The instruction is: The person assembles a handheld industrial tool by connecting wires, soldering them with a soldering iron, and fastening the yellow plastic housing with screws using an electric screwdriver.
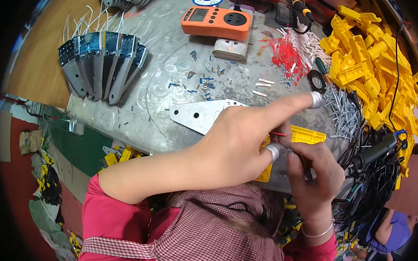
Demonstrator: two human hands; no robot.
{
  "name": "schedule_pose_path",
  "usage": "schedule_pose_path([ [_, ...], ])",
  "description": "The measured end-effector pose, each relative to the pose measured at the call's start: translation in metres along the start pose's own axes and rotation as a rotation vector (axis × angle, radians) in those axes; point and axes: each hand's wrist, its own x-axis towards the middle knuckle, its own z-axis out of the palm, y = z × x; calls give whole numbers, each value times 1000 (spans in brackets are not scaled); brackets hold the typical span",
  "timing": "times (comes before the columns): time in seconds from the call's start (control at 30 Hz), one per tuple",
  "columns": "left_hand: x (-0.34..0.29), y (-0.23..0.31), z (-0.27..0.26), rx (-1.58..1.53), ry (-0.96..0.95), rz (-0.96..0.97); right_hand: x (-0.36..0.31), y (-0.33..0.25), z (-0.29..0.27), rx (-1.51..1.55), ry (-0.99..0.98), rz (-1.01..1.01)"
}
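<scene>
Nearest is the checked apron (213, 230), and above it the two hands meet over the counter (150, 87). The right hand (316, 176) has its thumb and finger closed in a pinch, and at their tips is a thin wire (281, 144). The left hand (244, 137) crosses from the left, forefinger stretched out and thumb set apart, both with silver wrapping; its thumb is just beside the wire, but I cannot tell if it grips it. A short red wire (279, 133) shows between the hands. Beneath them lies a yellow part (308, 135), partly covered. The metal plate (195, 114) lies flat, just beyond the left forearm and partly behind the left hand. Farther are small blue bits (207, 81), screws (343, 111) at right, a heap of yellow parts (373, 59), and an orange meter (216, 23).
</scene>
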Motion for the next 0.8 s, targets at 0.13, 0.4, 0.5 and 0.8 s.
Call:
schedule_pose_path([
  [0.13, 2, -12, 0, 344, -30, 360, 9, -7, -6, 683, -228, 771],
  [0.4, 0, -9, 0, -12, -66, 15, 4, 4, -6, 233, -148, 252],
  [0.5, 1, -10, -3, 41, -123, 23, 1, 10, 2, 156, -36, 20],
  [0.8, -2, -16, 3, 65, -58, 250, -7, 12, 3, 744, -141, 494],
])
